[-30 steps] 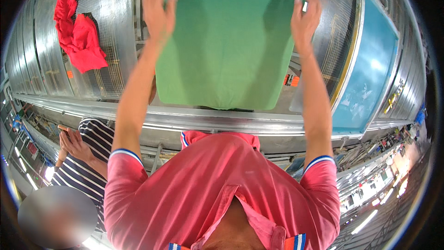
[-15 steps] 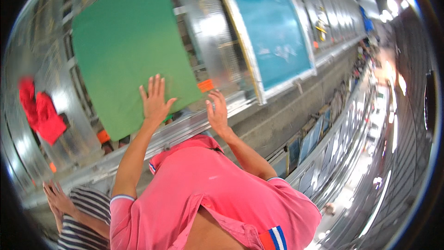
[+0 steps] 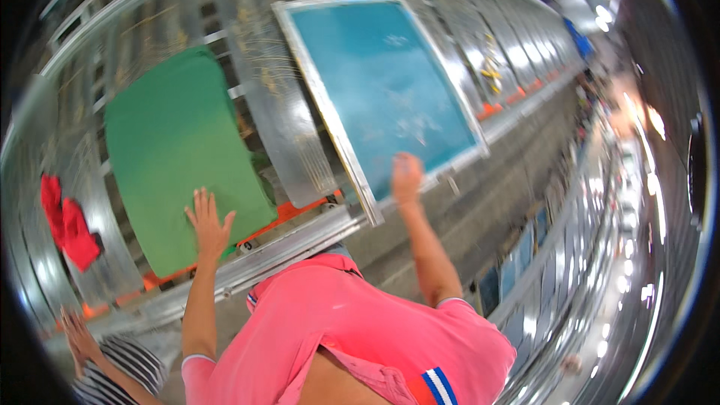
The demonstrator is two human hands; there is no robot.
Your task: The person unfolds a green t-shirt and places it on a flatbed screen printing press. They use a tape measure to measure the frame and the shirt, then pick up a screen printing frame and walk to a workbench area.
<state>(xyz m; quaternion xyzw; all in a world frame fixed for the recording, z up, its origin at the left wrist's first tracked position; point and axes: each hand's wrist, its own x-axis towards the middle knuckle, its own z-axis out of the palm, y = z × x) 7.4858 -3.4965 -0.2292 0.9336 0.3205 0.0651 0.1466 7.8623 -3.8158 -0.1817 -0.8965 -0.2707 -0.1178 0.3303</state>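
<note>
A green fabric piece (image 3: 172, 142) lies flat on a metal printing table. My left hand (image 3: 210, 225) rests on its near part, palm down, with the fingers spread. To the right, a screen-printing frame (image 3: 316, 105) with blue-green mesh (image 3: 375, 75) and whitish marks lies tilted across the table. Over the near rail of that frame is my right hand (image 3: 407, 176). It looks rounded, but blur smears its fingers. I cannot tell whether it touches the frame.
Red cloth (image 3: 71, 221) lies at the left on the table's metal slats (image 3: 281, 142). Another person's hands (image 3: 79, 334) show at the lower left, beside striped clothing. A metal rail (image 3: 292, 244) runs along the near edge. A yellow item (image 3: 491, 75) lies farther right.
My right hand has moved right, from beside the green fabric to the frame's near rail. My left hand stays on the fabric. The whole view has shifted.
</note>
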